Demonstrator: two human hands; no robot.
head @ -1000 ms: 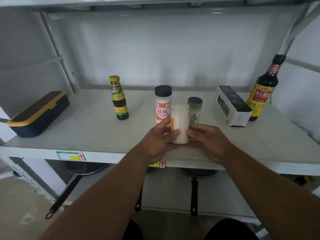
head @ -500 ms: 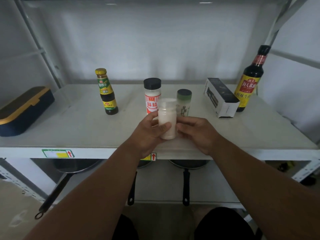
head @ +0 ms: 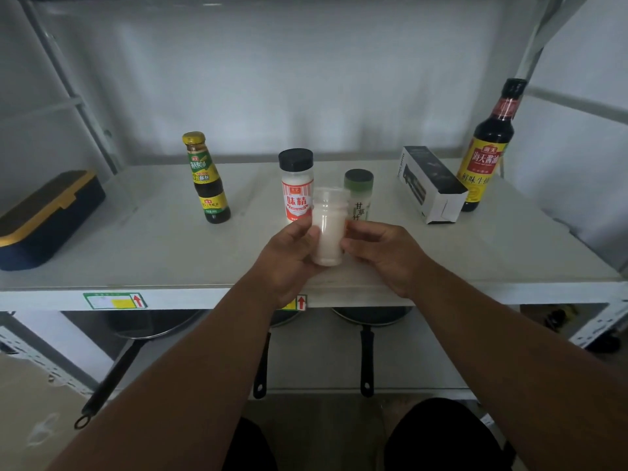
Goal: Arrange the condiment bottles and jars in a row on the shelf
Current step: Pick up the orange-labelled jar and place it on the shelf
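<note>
Both hands hold a small clear jar of white powder (head: 328,229) near the front of the white shelf (head: 153,253). My left hand (head: 289,256) wraps its left side, and my right hand (head: 380,253) touches its right side with the fingertips. Just behind it stand a black-capped jar with a red and white label (head: 296,185) and a green-capped jar (head: 359,193). A small dark sauce bottle with a yellow cap (head: 205,178) stands to the left. At the far right stands a tall soy sauce bottle (head: 486,147).
A black and white carton (head: 431,183) lies next to the soy sauce bottle. A dark blue box with a yellow rim (head: 44,215) sits at the shelf's left end. Several frying pans (head: 367,334) rest on the lower shelf. Metal uprights frame both sides.
The jar has turned in my hands: its orange label no longer faces me. Both hands stay on it at the same spot, and the camera has dipped a little.
</note>
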